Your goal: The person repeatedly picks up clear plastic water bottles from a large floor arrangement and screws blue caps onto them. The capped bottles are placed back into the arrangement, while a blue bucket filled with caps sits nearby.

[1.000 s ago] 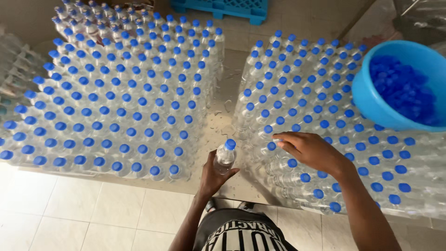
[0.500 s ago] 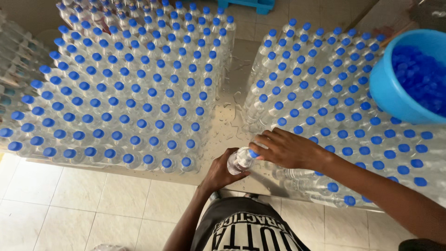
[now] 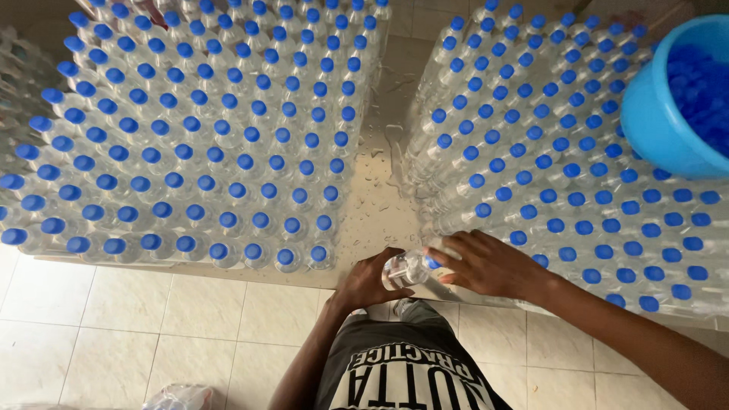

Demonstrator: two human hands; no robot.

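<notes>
The left hand (image 3: 370, 279) was closed around the body of a small clear bottle (image 3: 404, 268), tipped on its side at the near edge of the desk (image 3: 377, 212), in the gap between two big blocks of capped bottles. The right hand (image 3: 486, 262) was curled over the bottle's neck, its fingers (image 3: 453, 244) pinching the blue cap (image 3: 430, 262).

To do this well, the left hand would need a firm hold low on the thin plastic without squeezing it, while the right turned the cap square on the thread; the desk looked wet, so a slip seemed possible.

The left block of bottles (image 3: 197, 144) and the right block of bottles (image 3: 562, 175) stood upright and tightly packed, and a blue bowl (image 3: 657, 125) holding loose blue caps (image 3: 702, 91) rested on the right block.

The cap was mostly covered by the fingers, so I could not tell whether it was seated or loose. The bowl and both blocks ran off the frame, and the liquid level was hard to make out.
</notes>
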